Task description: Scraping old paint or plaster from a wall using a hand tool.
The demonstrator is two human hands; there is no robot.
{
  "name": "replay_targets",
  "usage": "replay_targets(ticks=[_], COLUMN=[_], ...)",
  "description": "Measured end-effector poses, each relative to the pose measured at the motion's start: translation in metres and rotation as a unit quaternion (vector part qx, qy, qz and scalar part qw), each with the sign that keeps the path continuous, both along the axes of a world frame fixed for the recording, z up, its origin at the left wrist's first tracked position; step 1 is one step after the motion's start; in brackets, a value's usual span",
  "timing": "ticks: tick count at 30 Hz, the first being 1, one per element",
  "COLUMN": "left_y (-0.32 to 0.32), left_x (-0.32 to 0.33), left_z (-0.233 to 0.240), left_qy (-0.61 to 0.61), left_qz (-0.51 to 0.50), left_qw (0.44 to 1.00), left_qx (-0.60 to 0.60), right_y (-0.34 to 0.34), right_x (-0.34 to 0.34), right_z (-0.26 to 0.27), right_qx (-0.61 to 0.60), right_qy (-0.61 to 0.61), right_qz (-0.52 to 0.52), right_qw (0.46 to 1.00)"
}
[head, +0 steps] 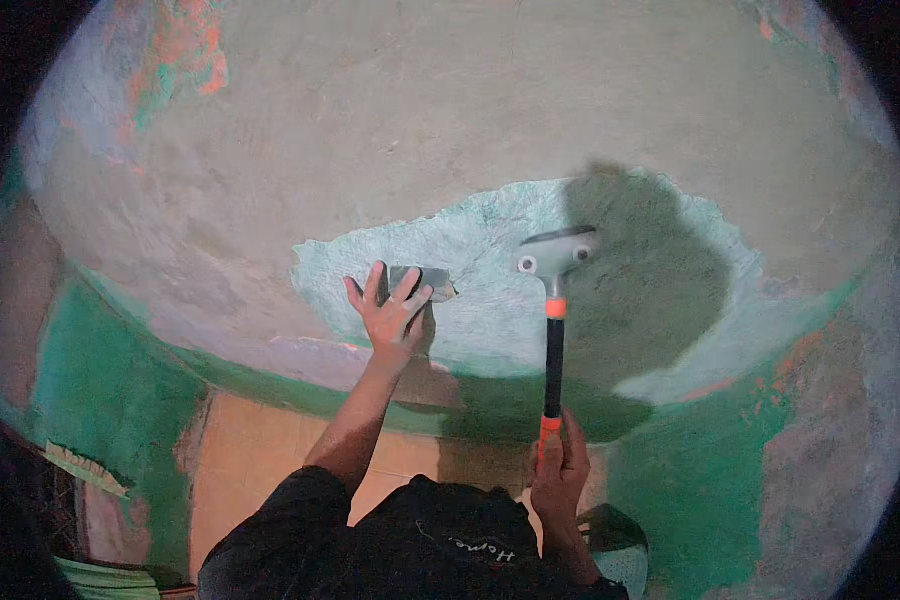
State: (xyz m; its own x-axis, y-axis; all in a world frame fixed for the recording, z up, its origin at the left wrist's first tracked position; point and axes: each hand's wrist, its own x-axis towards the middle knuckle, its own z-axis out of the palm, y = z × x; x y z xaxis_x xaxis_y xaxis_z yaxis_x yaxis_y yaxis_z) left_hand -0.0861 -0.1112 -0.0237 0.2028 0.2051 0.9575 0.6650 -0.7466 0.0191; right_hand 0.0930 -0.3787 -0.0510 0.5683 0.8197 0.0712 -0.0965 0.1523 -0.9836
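Note:
My left hand (pixel 391 319) lies with spread fingers over a small dark-grey rectangular piece (pixel 441 280) on the wall, possibly tape. It shows between and beside my fingers, and its right end looks torn. My right hand (pixel 561 469) grips the orange lower part of a long-handled scraper (pixel 553 367). The scraper stands upright in view, with a black shaft, a wide head with two round knobs, and a dark blade edge at the top. Its head is over a pale green patch (pixel 487 322) of wall; I cannot tell whether the blade touches it.
Grey plaster (pixel 450 127) surrounds the patch, with a ragged edge between them. A dark shadow (pixel 637 300) falls right of the scraper. Below are a green painted band (pixel 270 375) and an orange-tan tiled floor (pixel 255 457). A pale green container (pixel 622 570) stands at lower right.

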Motion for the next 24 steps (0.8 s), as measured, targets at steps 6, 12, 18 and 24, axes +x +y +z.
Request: replay_targets(ticks=[6, 12, 18, 24], left_y=[0.002, 0.000, -0.003, -0.001], left_x=[-0.001, 0.002, 0.000, -0.002], left_z=[-0.002, -0.002, 0.002, -0.001], left_qy=[-0.003, 0.004, -0.005, 0.003], left_qz=[0.003, 0.011, 0.003, -0.002], left_qw=[1.000, 1.000, 1.000, 1.000], left_qx=[0.025, -0.001, 0.004, -0.010], right_y=[-0.004, -0.011, -0.001, -0.009], right_x=[0.003, 0.005, 0.006, 0.005], right_z=[-0.009, -0.005, 0.018, 0.007], right_qx=[0.005, -0.022, -0.005, -0.036], right_qy=[-0.033, -0.002, -0.003, -0.020], right_qz=[0.022, 0.029, 0.042, 0.018], right_qw=[0.999, 0.999, 0.999, 0.999])
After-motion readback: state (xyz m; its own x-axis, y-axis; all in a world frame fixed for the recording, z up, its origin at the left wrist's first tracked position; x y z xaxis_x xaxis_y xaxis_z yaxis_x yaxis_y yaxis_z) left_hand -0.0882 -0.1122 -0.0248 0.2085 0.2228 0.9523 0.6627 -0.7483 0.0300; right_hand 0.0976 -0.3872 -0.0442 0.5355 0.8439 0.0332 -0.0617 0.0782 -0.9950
